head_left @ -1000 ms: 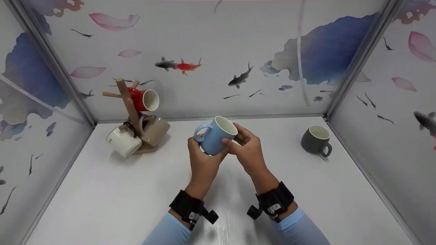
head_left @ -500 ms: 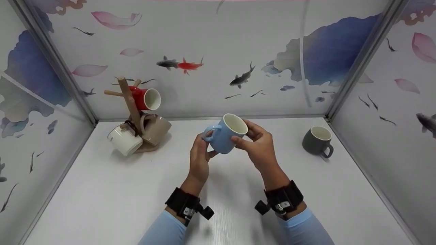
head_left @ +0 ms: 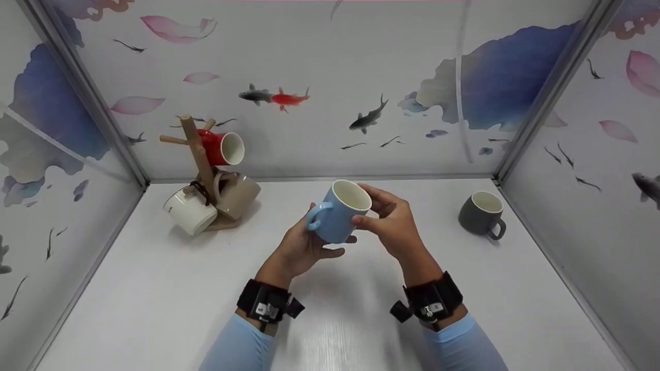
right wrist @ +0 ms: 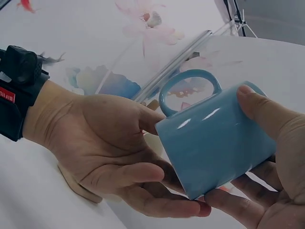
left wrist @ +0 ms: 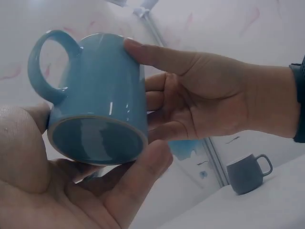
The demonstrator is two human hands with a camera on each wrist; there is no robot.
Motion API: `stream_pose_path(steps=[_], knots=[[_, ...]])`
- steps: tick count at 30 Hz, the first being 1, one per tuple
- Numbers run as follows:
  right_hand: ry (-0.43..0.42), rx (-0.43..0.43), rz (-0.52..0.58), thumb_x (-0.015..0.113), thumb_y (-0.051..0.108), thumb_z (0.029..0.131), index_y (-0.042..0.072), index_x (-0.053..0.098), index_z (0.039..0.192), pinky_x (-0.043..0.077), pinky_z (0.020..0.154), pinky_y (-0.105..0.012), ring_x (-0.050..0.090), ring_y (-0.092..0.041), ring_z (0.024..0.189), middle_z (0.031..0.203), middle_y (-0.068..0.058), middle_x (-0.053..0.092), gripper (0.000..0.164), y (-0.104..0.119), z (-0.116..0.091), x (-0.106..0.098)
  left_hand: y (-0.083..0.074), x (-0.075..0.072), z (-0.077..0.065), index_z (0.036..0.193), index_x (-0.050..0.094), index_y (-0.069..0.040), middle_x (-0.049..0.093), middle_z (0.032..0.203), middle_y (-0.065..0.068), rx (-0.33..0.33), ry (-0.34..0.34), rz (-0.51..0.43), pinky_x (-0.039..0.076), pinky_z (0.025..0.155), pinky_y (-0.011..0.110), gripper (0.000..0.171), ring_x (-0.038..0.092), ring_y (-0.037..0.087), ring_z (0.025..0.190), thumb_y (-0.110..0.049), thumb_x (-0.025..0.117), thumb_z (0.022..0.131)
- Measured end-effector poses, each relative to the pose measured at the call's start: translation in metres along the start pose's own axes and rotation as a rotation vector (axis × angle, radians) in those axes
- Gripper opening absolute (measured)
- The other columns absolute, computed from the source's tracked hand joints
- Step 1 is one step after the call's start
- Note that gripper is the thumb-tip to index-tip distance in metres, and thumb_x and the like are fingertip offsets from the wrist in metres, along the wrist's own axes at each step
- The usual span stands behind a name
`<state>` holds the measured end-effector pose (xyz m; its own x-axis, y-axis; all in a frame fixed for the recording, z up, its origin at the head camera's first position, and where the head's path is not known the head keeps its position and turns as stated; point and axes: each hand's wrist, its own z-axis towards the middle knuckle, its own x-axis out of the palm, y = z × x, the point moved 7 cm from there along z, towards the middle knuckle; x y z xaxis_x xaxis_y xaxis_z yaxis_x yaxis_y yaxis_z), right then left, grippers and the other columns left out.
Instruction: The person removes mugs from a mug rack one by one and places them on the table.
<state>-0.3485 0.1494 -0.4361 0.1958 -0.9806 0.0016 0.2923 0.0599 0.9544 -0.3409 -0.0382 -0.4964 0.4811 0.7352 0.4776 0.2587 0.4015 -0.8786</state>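
Your right hand point(head_left: 394, 226) pinches the blue mug point(head_left: 337, 221), likely rigid, slick and breakable, best held by its handle point(left wrist: 34, 71); your left hand point(head_left: 299, 250) lies spread beneath.

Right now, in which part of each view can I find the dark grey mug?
Head: the dark grey mug, right side.
Left wrist: lower right.
Right wrist: not in it.
Shared landmark: the blue mug; central in head, left half in left wrist, right half in right wrist.

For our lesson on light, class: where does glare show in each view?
Head: a pale, streaky sheen on the white table, near the bottom edge; left wrist: small white glints on the blue mug; right wrist: two bright streaks along its side.
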Motion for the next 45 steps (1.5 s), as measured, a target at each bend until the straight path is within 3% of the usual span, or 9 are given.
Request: stream_pose_path(steps=[3,9,14,18,23,26,30,37,45], knots=[[0.031,0.001,0.023,0.102,0.013,0.086,0.005,0.066,0.157,0.070,0.098,-0.044,0.070,-0.034,0.142,0.153,-0.017,0.074,0.080,-0.001,0.000,-0.001,-0.001,0.000,-0.002,0.178,0.028,-0.013,0.069,0.149,0.017,0.010,0.038,-0.027,0.070,0.090,0.031,0.080,0.083,0.028,0.120,-0.065,0.037,0.119],[0.042,-0.014,0.064,0.101,0.027,0.089,0.005,0.067,0.156,0.070,0.098,-0.043,0.077,-0.029,0.132,0.150,-0.017,0.076,0.078,-0.001,0.002,-0.007,-0.005,0.001,-0.005,0.177,0.030,-0.007,0.058,0.165,0.021,0.057,0.082,0.043,0.065,0.106,0.037,0.089,0.076,0.031,0.135,-0.064,0.056,0.114],[0.040,-0.044,0.107,0.101,0.043,0.086,0.001,0.070,0.152,0.070,0.099,-0.042,0.081,-0.026,0.127,0.146,-0.018,0.078,0.084,0.003,0.002,-0.010,-0.009,0.004,-0.006,0.174,0.039,-0.003,0.057,0.168,0.017,0.106,0.091,0.147,0.054,0.125,0.054,0.113,0.066,0.031,0.148,-0.073,0.078,0.094],[0.045,-0.077,0.096,0.099,0.047,0.088,-0.002,0.073,0.147,0.069,0.100,-0.040,0.082,-0.025,0.124,0.139,-0.014,0.081,0.081,0.008,0.001,-0.009,-0.013,0.004,-0.007,0.171,0.045,-0.003,0.060,0.167,0.014,0.149,0.055,0.185,0.047,0.131,0.062,0.120,0.061,0.030,0.152,-0.071,0.088,0.083],[0.036,-0.084,0.052,0.086,0.019,0.104,-0.003,0.075,0.142,0.068,0.101,-0.041,0.083,-0.024,0.122,0.136,-0.013,0.082,0.046,0.012,0.000,-0.008,-0.018,0.004,-0.008,0.173,0.042,-0.005,0.050,0.175,0.018,0.184,-0.062,0.219,0.044,0.131,0.065,0.086,0.051,0.041,0.163,-0.030,0.086,0.104],[0.024,-0.059,0.011,0.076,0.005,0.108,-0.004,0.076,0.142,0.068,0.101,-0.042,0.082,-0.023,0.124,0.138,-0.016,0.080,0.035,0.013,0.000,-0.008,-0.021,0.002,-0.008,0.173,0.041,-0.005,0.044,0.178,0.019,0.205,-0.179,0.241,0.049,0.127,0.061,0.079,0.045,0.045,0.166,-0.003,0.078,0.102],[0.036,-0.018,-0.051,0.073,0.008,0.111,-0.005,0.075,0.142,0.069,0.099,-0.041,0.080,-0.024,0.128,0.140,-0.021,0.078,0.034,0.016,-0.001,-0.007,-0.022,0.001,-0.007,0.169,0.044,-0.004,0.042,0.177,0.019,0.256,-0.292,0.270,0.054,0.123,0.053,0.081,0.043,0.046,0.167,0.003,0.083,0.098],[0.135,-0.012,-0.101,0.067,0.011,0.115,-0.002,0.075,0.144,0.068,0.102,-0.043,0.073,-0.035,0.141,0.149,-0.022,0.074,0.033,0.021,-0.002,-0.002,-0.022,-0.005,-0.008,0.163,0.044,-0.002,0.043,0.174,0.020,0.344,-0.409,0.272,0.053,0.124,0.050,0.078,0.041,0.048,0.169,0.006,0.085,0.097],[0.149,0.043,-0.118,0.068,0.016,0.116,-0.006,0.076,0.140,0.069,0.100,-0.039,0.078,-0.026,0.127,0.139,-0.019,0.078,0.034,0.016,-0.003,-0.001,-0.022,-0.008,-0.011,0.162,0.045,-0.002,0.044,0.172,0.017,0.425,-0.512,0.278,0.054,0.124,0.048,0.082,0.037,0.045,0.171,0.009,0.088,0.092]])
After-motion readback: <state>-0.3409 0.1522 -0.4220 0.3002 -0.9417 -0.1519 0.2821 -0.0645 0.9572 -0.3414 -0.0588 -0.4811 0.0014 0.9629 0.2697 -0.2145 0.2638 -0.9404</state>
